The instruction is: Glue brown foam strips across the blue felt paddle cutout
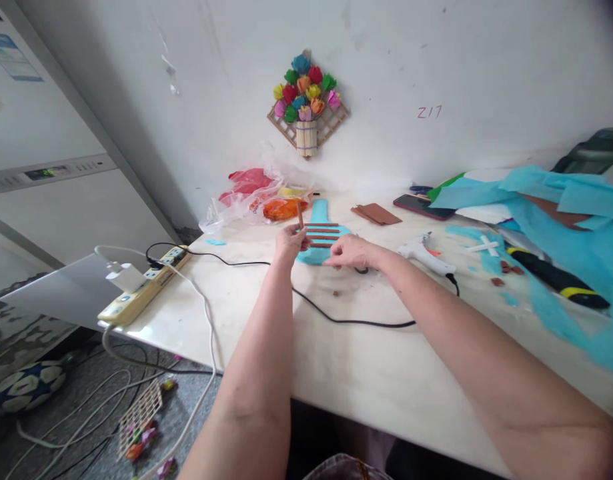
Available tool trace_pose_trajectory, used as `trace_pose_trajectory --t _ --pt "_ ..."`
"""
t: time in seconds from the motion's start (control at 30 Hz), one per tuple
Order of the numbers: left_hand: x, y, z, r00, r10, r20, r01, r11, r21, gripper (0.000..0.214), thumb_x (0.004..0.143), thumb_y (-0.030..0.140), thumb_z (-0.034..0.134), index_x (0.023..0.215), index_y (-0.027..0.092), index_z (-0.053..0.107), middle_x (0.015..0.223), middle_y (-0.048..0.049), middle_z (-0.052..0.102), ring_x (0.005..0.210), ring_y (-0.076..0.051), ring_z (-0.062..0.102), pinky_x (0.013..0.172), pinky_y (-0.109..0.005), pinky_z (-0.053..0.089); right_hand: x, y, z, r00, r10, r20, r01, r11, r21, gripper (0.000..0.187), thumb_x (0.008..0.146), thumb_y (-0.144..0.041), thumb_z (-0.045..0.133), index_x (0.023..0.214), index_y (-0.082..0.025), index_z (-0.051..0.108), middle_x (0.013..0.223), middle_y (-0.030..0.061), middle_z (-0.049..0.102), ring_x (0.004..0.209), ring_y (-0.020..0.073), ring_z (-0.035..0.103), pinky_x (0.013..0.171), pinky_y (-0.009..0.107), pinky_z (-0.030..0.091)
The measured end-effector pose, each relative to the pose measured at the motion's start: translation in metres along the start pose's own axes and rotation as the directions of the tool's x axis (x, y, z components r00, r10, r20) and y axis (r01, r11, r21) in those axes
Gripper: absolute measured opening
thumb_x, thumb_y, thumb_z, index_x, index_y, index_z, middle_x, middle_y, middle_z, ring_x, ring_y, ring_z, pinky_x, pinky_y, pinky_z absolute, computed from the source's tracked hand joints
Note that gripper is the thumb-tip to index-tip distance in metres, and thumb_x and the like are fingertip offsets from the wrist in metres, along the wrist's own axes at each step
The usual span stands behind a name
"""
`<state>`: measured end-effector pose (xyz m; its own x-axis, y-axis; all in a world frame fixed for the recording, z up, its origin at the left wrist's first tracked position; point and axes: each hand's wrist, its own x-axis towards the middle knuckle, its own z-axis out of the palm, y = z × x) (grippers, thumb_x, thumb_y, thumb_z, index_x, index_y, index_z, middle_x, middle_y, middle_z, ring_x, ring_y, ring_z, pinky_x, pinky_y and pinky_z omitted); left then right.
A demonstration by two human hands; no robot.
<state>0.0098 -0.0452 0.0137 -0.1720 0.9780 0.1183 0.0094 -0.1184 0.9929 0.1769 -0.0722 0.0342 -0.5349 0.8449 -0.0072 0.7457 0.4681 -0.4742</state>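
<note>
A light blue cut-out piece [319, 212] with a narrow upper part and a wide lower part lies on the table. Several thin brown strips [323, 238] run across its wide part. At its left edge, my left hand [290, 241] pinches another brown strip [300, 215], which points upward. My right hand [353, 252] is at the lower right edge of the blue piece with its fingers closed together; whatever they may hold is too small to make out. A small brown scrap [336, 293] lies just below the hands.
A white glue gun [426, 255] and brown sheets [376, 214] lie to the right, with a black-and-yellow tool [556, 277], a phone [423, 206] and blue sheeting [561, 233] beyond. A black cord [356, 324] crosses the table to a power strip [141, 287]. Plastic bags [256, 200] sit behind.
</note>
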Motion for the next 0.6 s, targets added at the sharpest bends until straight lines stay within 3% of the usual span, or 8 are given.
trace_pose_trajectory --t 0.03,0.1,0.2,0.27,0.3,0.43,0.6 --pt "0.001 0.006 -0.002 0.999 -0.007 0.054 0.006 1.000 0.018 0.020 0.066 0.028 0.067 0.075 0.013 0.057 0.045 -0.0008 0.056 0.037 -0.009 0.050 0.044 -0.022 0.041 0.001 0.005 -0.002 0.999 0.022 -0.045 -0.020 0.999 0.042 0.028 0.069 -0.038 0.058 0.054 -0.015 0.062 0.050 -0.0003 0.056 0.049 0.0096 0.047 0.047 0.021 0.033" --pt "0.004 0.017 -0.009 0.989 -0.020 0.148 0.005 0.995 0.098 0.024 0.063 0.029 0.070 0.071 0.013 0.054 0.046 -0.0021 0.057 0.036 -0.009 0.049 0.044 -0.023 0.042 0.003 0.017 -0.003 0.970 0.046 -0.240 -0.031 0.997 0.067 0.026 0.071 -0.037 0.057 0.061 -0.015 0.064 0.056 0.0005 0.059 0.052 0.0108 0.050 0.050 0.022 0.035" --pt "0.007 0.027 -0.020 0.934 -0.052 0.354 -0.049 0.962 0.269 0.027 0.065 0.034 0.068 0.063 0.012 0.053 0.050 -0.0038 0.059 0.040 -0.009 0.050 0.044 -0.022 0.041 0.008 0.030 0.002 0.804 0.028 -0.593 -0.032 0.999 0.004 0.018 0.072 -0.029 0.057 0.080 -0.016 0.067 0.076 0.0033 0.065 0.064 0.0134 0.055 0.060 0.024 0.040" --pt "0.008 0.027 -0.026 0.891 -0.094 0.444 -0.082 0.929 0.362 0.028 0.066 0.036 0.066 0.062 0.012 0.053 0.051 -0.0024 0.058 0.041 -0.007 0.050 0.042 -0.020 0.040 0.008 0.033 0.006 0.710 -0.079 -0.700 0.008 0.995 -0.103 0.024 0.072 -0.025 0.059 0.093 -0.017 0.065 0.094 0.0058 0.064 0.073 0.0149 0.057 0.066 0.025 0.042" --pt "0.009 0.026 -0.028 0.879 -0.097 0.467 -0.106 0.916 0.388 0.029 0.067 0.037 0.065 0.061 0.012 0.052 0.051 -0.0015 0.057 0.041 -0.007 0.049 0.042 -0.019 0.038 0.008 0.033 0.008 0.693 -0.138 -0.707 0.031 0.986 -0.162 0.028 0.071 -0.025 0.060 0.098 -0.018 0.064 0.100 0.0063 0.062 0.078 0.0158 0.057 0.067 0.026 0.042" --pt "0.013 0.013 -0.030 0.855 -0.088 0.511 -0.130 0.917 0.376 0.028 0.068 0.038 0.063 0.062 0.012 0.053 0.050 0.0006 0.055 0.041 -0.005 0.047 0.042 -0.018 0.037 0.005 0.031 0.014 0.763 -0.219 -0.609 0.044 0.956 -0.290 0.027 0.072 -0.032 0.061 0.096 -0.022 0.066 0.100 0.0037 0.063 0.089 0.0189 0.056 0.069 0.027 0.042" --pt "0.014 -0.006 -0.026 0.912 -0.081 0.403 -0.069 0.936 0.344 0.026 0.069 0.036 0.060 0.062 0.013 0.051 0.050 0.0008 0.055 0.038 -0.005 0.043 0.040 -0.018 0.032 0.006 0.035 0.019 0.837 -0.088 -0.540 -0.070 0.961 -0.267 0.023 0.079 -0.036 0.052 0.090 -0.024 0.068 0.092 0.0010 0.066 0.087 0.0181 0.056 0.068 0.028 0.042"
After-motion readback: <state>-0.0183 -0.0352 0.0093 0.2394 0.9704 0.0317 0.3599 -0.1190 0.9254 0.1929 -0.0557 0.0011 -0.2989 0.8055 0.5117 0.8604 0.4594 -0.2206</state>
